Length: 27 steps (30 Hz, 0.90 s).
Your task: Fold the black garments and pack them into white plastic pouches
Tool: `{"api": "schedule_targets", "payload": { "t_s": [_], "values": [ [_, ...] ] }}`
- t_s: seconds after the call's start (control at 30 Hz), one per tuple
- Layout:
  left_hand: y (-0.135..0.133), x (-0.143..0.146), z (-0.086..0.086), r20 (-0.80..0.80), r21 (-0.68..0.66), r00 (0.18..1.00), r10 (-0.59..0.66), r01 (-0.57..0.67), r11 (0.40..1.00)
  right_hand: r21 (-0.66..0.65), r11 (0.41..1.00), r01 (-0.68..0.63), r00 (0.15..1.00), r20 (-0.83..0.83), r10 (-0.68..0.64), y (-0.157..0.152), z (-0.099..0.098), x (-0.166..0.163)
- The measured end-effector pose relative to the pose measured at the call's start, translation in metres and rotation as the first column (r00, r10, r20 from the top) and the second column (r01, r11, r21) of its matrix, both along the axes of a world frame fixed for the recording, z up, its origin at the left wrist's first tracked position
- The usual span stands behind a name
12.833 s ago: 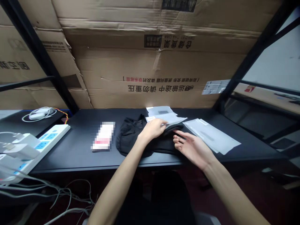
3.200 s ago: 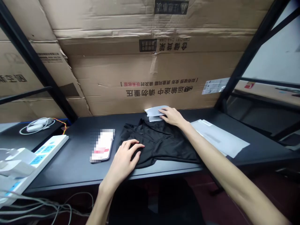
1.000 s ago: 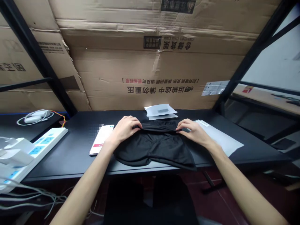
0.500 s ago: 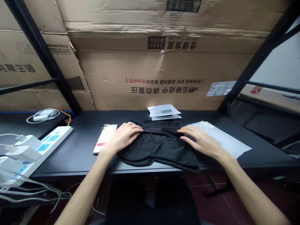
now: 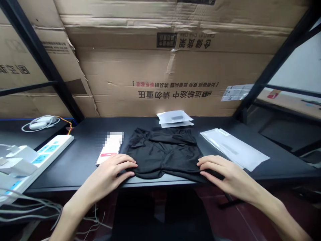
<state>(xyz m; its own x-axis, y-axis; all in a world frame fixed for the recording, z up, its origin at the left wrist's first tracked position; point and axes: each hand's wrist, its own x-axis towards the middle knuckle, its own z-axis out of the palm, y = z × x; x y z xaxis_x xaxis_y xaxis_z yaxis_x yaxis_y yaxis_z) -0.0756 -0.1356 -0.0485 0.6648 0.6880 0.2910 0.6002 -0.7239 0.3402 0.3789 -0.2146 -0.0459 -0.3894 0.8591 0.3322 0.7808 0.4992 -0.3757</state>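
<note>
A black garment (image 5: 163,152) lies spread flat on the black table (image 5: 82,157), near its front edge. My left hand (image 5: 110,172) rests open at the garment's lower left corner, fingertips touching the cloth. My right hand (image 5: 225,174) lies open on the lower right corner, fingers stretched toward the left. Neither hand grips anything.
A phone (image 5: 109,152) lies just left of the garment. Small clear plastic bags (image 5: 175,118) sit behind it, and larger clear bags (image 5: 234,149) to its right. A white power strip (image 5: 37,159) with plugs and cables is at far left. Cardboard boxes (image 5: 163,67) wall the back.
Both hands slid from the garment's far edge down to its near corners, smoothing it flat. The garment now lies more spread out.
</note>
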Motion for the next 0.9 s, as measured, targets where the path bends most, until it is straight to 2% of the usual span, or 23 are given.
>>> {"api": "schedule_targets", "payload": {
  "t_s": [0.23, 0.47, 0.63, 0.9],
  "values": [
    [0.003, 0.007, -0.005, 0.021, 0.054, 0.999, 0.03, -0.031, 0.998, -0.006, 0.992, 0.126, 0.984, -0.13, -0.126, 0.007, -0.006, 0.027],
    [0.005, 0.011, -0.003, -0.016, 0.121, 1.0, -0.008, 0.01, 0.993, -0.029, 0.997, 0.072, 0.993, -0.089, -0.074, 0.0, -0.016, 0.042],
    [0.003, 0.016, -0.004, 0.009, 0.136, 0.998, -0.056, 0.054, 0.989, -0.02, 0.995, 0.102, 0.981, -0.162, -0.104, 0.0, -0.021, 0.04],
    [-0.004, 0.022, 0.007, 0.066, 0.094, 0.992, 0.106, -0.112, 0.989, 0.051, 0.962, 0.267, 0.938, -0.244, -0.247, 0.006, -0.02, 0.04]
  ]
}}
